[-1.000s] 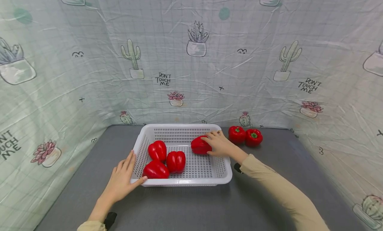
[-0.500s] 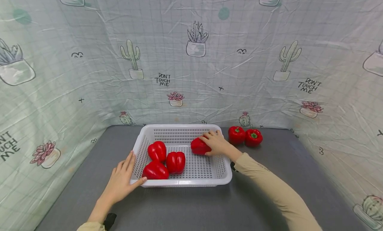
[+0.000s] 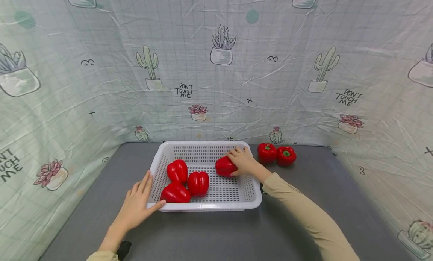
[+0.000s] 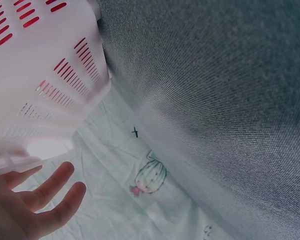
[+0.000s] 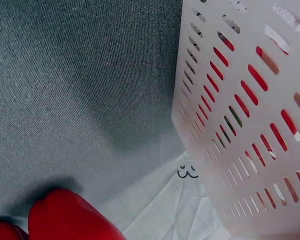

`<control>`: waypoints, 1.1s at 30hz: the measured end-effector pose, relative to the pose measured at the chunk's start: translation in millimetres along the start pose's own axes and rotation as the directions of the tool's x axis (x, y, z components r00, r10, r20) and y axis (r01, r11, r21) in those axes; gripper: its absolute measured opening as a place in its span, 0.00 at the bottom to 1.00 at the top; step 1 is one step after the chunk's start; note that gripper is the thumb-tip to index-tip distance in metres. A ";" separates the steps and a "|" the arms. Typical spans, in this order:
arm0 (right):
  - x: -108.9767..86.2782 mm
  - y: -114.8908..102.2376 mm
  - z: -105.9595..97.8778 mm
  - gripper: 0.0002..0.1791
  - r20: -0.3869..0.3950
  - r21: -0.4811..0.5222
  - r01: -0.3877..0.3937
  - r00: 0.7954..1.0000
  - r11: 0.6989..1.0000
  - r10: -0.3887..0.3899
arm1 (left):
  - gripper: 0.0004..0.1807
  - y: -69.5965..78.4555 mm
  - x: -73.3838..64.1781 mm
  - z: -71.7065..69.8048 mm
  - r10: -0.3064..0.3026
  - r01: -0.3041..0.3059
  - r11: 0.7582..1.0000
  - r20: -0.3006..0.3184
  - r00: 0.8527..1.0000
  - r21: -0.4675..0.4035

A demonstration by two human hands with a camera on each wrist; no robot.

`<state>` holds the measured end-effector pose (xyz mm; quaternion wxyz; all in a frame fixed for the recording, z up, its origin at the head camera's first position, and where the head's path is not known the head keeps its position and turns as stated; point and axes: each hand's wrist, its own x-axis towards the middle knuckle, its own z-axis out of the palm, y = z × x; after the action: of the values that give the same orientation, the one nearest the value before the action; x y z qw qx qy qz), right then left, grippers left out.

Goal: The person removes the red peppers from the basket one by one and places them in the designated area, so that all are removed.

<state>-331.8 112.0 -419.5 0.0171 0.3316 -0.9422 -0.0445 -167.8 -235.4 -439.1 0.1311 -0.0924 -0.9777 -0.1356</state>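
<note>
A white perforated plastic basket [image 3: 220, 206] stands on the dark grey table. My left hand [image 3: 135, 204] rests on its near left corner, thumb along the front rim and straight fingers along the left side. In the left wrist view, the fingers of my left hand [image 4: 20, 212] extend past the basket's wall. Inside the basket's right half, my right hand [image 3: 244, 162] grips a red bell pepper [image 3: 224, 167] from above; its right end is hidden under the hand. Three more red bell peppers lie grouped at the left: one behind [image 3: 177, 171], one in front [image 3: 176, 193], one beside them [image 3: 198, 184].
Two red bell peppers with green stems, one left [image 3: 267, 153] and one right [image 3: 286, 156], sit on the table beyond the basket's right side. A pale sheet [image 3: 216, 84] printed with cacti hangs round the back and sides of the table [image 3: 209, 238].
My right forearm has swung slightly inward and down, and the right hand has shifted a little left on the pepper. My left hand stays on the basket's corner.
</note>
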 end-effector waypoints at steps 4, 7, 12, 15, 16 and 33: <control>0.1 -0.8 -0.6 0.44 0.019 0.030 -0.024 1.000 0.999 0.023 | 0.52 -0.4 0.6 0.1 -0.003 0.003 1.000 0.004 1.000 0.005; 0.5 -0.4 0.3 0.44 0.025 0.060 -0.040 0.999 0.997 0.038 | 0.52 -0.3 0.9 0.0 -0.006 0.006 1.000 0.004 1.000 0.007; 0.7 0.4 2.1 0.43 0.018 0.077 -0.048 0.999 0.996 0.047 | 0.52 0.2 1.5 0.1 -0.006 0.006 1.000 0.001 1.000 0.011; -0.3 -0.2 2.1 0.43 0.001 0.069 -0.027 1.000 0.997 0.027 | 0.52 0.4 1.5 0.3 -0.002 0.003 1.000 -0.001 1.000 0.012; -0.9 -0.6 2.0 0.42 -0.006 0.069 -0.017 1.000 0.997 0.018 | 0.52 0.4 1.5 0.4 -0.002 0.002 1.000 -0.001 1.000 0.013; -17.1 -9.0 -2.2 0.39 -0.104 0.129 0.087 0.992 0.988 -0.074 | 0.52 -0.2 0.6 0.5 0.002 -0.002 1.000 -0.003 1.000 0.014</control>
<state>-312.8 115.6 -418.1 0.0396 0.3716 -0.9269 0.0341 -168.5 -235.4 -439.4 0.1334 -0.0921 -0.9783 -0.1287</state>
